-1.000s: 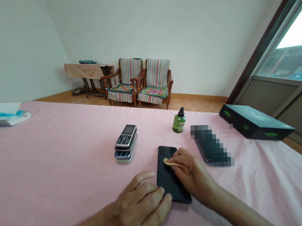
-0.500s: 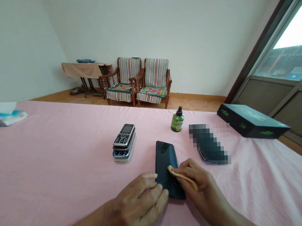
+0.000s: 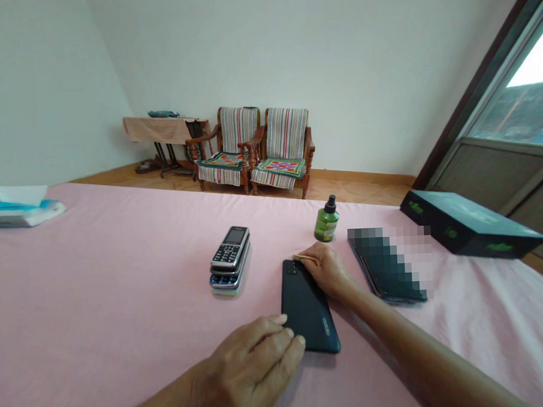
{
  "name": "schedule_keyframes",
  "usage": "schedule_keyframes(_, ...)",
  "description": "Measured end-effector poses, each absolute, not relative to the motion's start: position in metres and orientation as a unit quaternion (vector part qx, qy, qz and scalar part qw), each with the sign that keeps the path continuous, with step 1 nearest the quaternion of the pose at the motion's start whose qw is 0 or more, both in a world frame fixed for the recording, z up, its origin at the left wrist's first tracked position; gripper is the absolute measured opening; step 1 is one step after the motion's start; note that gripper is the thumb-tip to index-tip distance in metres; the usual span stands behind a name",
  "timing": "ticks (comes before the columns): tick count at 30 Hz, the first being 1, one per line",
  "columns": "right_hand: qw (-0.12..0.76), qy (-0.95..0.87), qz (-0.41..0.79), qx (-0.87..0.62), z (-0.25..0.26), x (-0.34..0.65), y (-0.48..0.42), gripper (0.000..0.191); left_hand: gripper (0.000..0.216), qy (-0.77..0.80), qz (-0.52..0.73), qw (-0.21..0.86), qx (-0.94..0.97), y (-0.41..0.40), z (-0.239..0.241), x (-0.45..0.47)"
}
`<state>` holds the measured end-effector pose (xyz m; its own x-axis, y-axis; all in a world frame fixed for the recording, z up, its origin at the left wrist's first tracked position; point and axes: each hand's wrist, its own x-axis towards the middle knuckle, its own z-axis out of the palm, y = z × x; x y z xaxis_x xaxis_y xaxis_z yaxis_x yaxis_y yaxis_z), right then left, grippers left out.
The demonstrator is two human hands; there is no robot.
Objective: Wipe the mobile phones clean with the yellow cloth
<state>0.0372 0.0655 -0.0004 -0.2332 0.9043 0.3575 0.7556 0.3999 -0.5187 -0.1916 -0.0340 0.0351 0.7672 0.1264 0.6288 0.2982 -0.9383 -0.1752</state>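
Observation:
A dark smartphone [image 3: 305, 310] lies back up on the pink sheet, with its cameras at the far end. My left hand [image 3: 251, 360] holds it at the near left, its bent fingertips over the phone's edge; the thumb is hidden. At the phone's far right corner, my right hand [image 3: 326, 270] is closed on a folded yellowish cloth [image 3: 306, 259], pressing it near the cameras. Left of the phone stands a small stack of older phones, with a silver and black keypad phone [image 3: 231, 248] on top.
A green spray bottle [image 3: 326, 220] stands beyond my right hand. To the right are a stack of dark phones [image 3: 382, 267], partly pixelated, and a black box [image 3: 473, 224]. A tissue pack [image 3: 24, 211] lies at far left. Two wooden chairs [image 3: 282, 143] stand beyond the pink sheet [image 3: 122, 282].
My right hand has moved with the cloth from the middle of the smartphone to its far end, near the cameras. My left hand stays at the near left edge. The view has shifted slightly.

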Motion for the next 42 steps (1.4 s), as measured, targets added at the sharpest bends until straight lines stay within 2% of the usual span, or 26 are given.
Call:
schedule_keyframes(8,0.298,-0.785,0.095,-0.535,-0.002,0.05,0.05,0.024,0.027,-0.112,-0.344,0.109,-0.926,-0.037,0.042,-0.19)
schedule_keyframes(17,0.303,-0.802,0.121,-0.501,0.024,0.038,0.02,0.023,0.032,-0.115,-0.332,0.119,-0.929,-0.039,0.043,-0.187)
schedule_keyframes(24,0.293,-0.77,0.111,-0.555,0.011,0.038,0.04,0.024,0.028,-0.106,-0.321,0.124,-0.933,-0.039,0.041,-0.189)
schedule_keyframes(30,0.294,-0.795,0.123,-0.515,0.006,0.029,0.055,0.027,0.024,-0.105,-0.31,0.126,-0.936,-0.039,0.04,-0.188)
schedule_keyframes(42,0.313,-0.815,0.141,-0.467,0.011,0.026,0.041,0.026,0.032,-0.105,-0.333,0.128,-0.928,-0.04,0.043,-0.185)
